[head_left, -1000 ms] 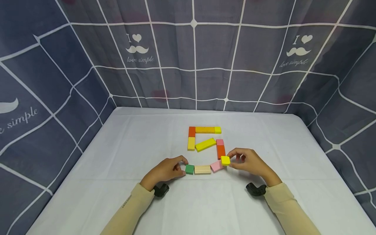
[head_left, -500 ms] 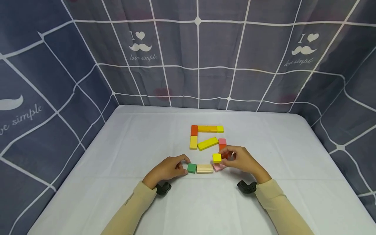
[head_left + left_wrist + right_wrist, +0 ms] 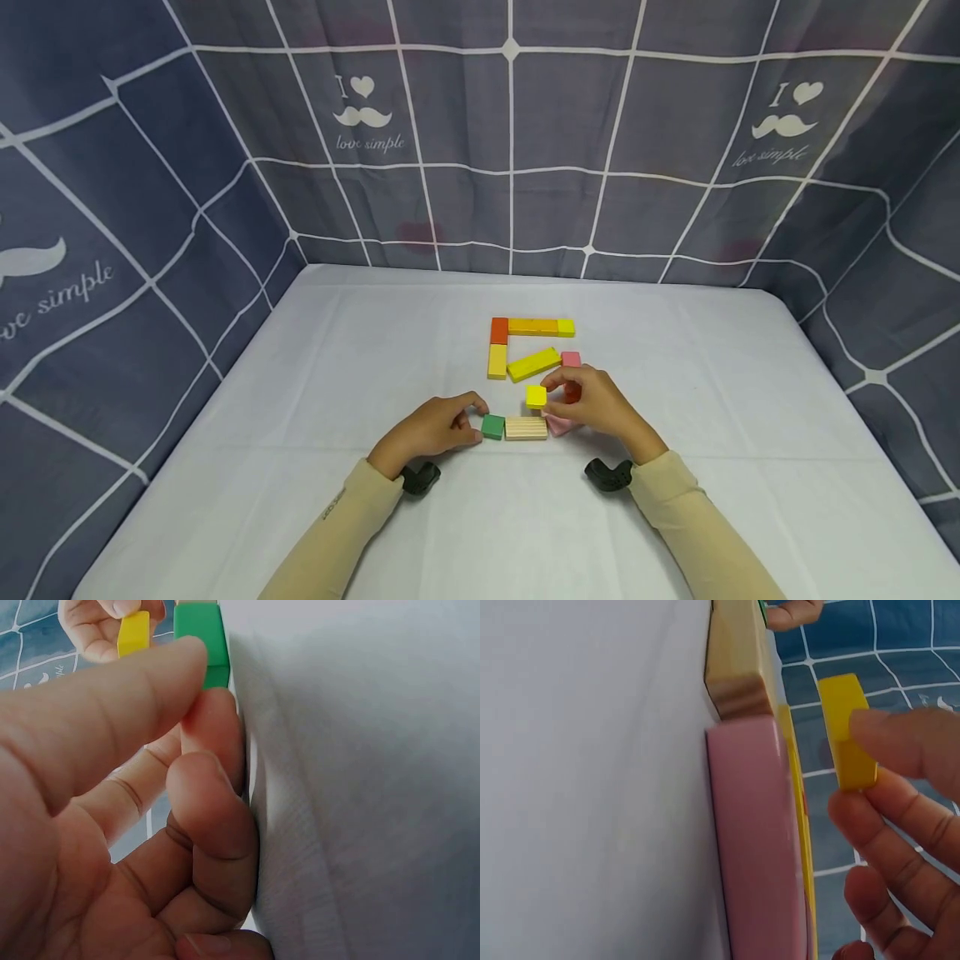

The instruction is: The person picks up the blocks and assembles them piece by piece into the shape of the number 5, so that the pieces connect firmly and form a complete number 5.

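My right hand [image 3: 592,403] pinches a small yellow block [image 3: 536,397] between thumb and fingers. In the right wrist view the yellow block [image 3: 847,731] is held up above the pink block [image 3: 754,832]. My left hand [image 3: 431,431] has thumb and forefinger at the left corners of a small green block [image 3: 492,427], which lies on the table. In the left wrist view those fingertips [image 3: 193,656] overlap the near end of the green block [image 3: 202,634]. A ribbed natural-wood block [image 3: 526,428] lies between the green block and the pink one, partly hidden by my right hand.
Farther back, an orange-red block [image 3: 499,331], a long orange block [image 3: 532,327], yellow blocks [image 3: 497,362] and a slanted yellow block [image 3: 533,364] lie in a bent line. A pink block [image 3: 571,358] and a red block [image 3: 572,392] continue it. Dark checked curtains [image 3: 465,108] surround the white table [image 3: 360,333].
My right hand has carried the yellow block left, from over the front pink block to behind the wooden block. My left hand stays at the green block. The head view has shifted slightly.
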Demonstrator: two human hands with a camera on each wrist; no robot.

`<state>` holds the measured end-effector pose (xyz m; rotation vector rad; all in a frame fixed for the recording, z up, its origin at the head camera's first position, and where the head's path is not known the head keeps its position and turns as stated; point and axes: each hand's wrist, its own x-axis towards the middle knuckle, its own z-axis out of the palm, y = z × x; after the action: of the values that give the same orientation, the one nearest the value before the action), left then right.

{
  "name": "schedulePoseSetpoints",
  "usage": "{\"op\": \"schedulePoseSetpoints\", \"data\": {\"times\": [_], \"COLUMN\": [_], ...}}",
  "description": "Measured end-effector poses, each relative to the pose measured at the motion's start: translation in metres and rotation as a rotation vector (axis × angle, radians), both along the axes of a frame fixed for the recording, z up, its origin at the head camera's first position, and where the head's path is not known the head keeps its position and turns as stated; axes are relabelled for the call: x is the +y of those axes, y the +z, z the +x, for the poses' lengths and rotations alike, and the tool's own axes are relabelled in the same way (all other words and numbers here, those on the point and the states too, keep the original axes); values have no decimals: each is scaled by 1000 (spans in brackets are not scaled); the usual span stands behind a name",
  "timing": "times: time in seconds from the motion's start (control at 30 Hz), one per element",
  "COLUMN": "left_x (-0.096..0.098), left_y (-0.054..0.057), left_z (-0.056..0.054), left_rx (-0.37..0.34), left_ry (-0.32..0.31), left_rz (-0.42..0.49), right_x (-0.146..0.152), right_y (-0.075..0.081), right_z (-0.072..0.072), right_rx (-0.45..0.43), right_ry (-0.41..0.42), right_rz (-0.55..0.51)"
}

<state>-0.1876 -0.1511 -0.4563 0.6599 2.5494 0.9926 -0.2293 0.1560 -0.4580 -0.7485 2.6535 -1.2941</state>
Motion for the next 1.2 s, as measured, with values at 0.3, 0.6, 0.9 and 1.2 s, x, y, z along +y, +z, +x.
{"op": "schedulePoseSetpoints", "data": {"times": [0.3, 0.6, 0.9, 1.2], "left_x": [0, 0, 1, 1], "left_y": [1, 2, 2, 0], "left_z": [-1, -1, 0, -1], "left_rx": [-8, -12, -22, -30], "left_ry": [2, -3, 8, 16], "left_rz": [0, 0, -9, -13], "right_x": [-18, -35, -46, -50], "right_y": [2, -1, -3, 1], "right_z": [-2, -4, -3, -1], "right_rx": [-1, -22, -13, -5], "right_ry": [-39, -33, -61, -69], "right_rz": [51, 65, 137, 206]}}
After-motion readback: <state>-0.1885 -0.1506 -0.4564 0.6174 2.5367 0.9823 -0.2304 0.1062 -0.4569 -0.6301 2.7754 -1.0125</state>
